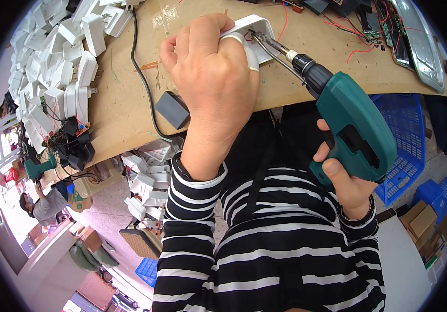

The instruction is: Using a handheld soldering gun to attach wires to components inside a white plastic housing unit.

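My left hand [210, 67] is closed around a white plastic housing [263, 25], holding it tilted over the bench with its open side facing right. White coverings, like finger cots, sit on the thumb and a finger near it. A green soldering gun [356, 125] with a black collar and a thin metal feed tube is gripped in my right hand [340, 179]. Its tip [257, 34] reaches into the housing, where a bit of red wire shows. What the tip touches there is too small to tell. A dark grey block [172, 110] lies beside my left wrist.
White plug housings [72, 57] are heaped at the left, beside a black cable [135, 62]. Circuit boards with red wires [374, 34] lie at the back right. A blue crate [402, 135] stands below the bench edge. Another person [49, 205] works far left.
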### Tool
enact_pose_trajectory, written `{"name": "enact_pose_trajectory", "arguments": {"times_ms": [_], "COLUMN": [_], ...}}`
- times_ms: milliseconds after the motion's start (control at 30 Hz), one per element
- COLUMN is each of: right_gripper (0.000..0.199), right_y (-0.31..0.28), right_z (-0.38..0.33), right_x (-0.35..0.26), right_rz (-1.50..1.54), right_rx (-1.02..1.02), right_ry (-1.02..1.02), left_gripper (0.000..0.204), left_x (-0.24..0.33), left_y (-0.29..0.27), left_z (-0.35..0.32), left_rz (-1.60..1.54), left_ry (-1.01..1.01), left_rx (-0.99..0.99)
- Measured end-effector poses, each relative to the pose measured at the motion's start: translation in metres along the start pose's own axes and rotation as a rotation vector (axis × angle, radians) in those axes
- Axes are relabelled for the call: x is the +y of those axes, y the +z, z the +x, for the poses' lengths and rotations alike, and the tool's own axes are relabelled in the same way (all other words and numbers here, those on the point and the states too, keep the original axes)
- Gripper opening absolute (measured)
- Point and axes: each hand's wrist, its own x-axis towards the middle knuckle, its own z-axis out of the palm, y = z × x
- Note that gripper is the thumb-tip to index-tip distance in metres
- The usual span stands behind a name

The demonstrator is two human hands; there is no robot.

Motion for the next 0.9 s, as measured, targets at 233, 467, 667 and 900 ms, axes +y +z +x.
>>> {"name": "enact_pose_trajectory", "arguments": {"times_ms": [233, 467, 667, 900], "right_gripper": [0.052, 0.049, 0.050, 0.052], "right_y": [0.0004, -0.0033, -0.0036, -0.0015], "right_z": [0.0031, 0.0010, 0.0020, -0.0013], "right_x": [0.0001, 0.0033, 0.0014, 0.0007], "right_rz": [0.003, -0.059, -0.062, -0.064], "right_rx": [0.006, -0.028, -0.040, -0.001], "right_ry": [-0.046, -0.113, -0.093, -0.043], "left_gripper": [0.007, 0.003, 0.003, 0.006], "left_x": [0.0010, 0.0003, 0.0015, 0.0012], "left_y": [-0.0009, -0.0008, -0.0007, -0.0002], "left_z": [0.0001, 0.0004, 0.0007, 0.0002], "left_rz": [0.001, 0.036, 0.046, -0.005], "left_ry": [-0.009, -0.006, -0.009, -0.015], "left_rx": [0.003, -0.004, -0.011, 0.005]}}
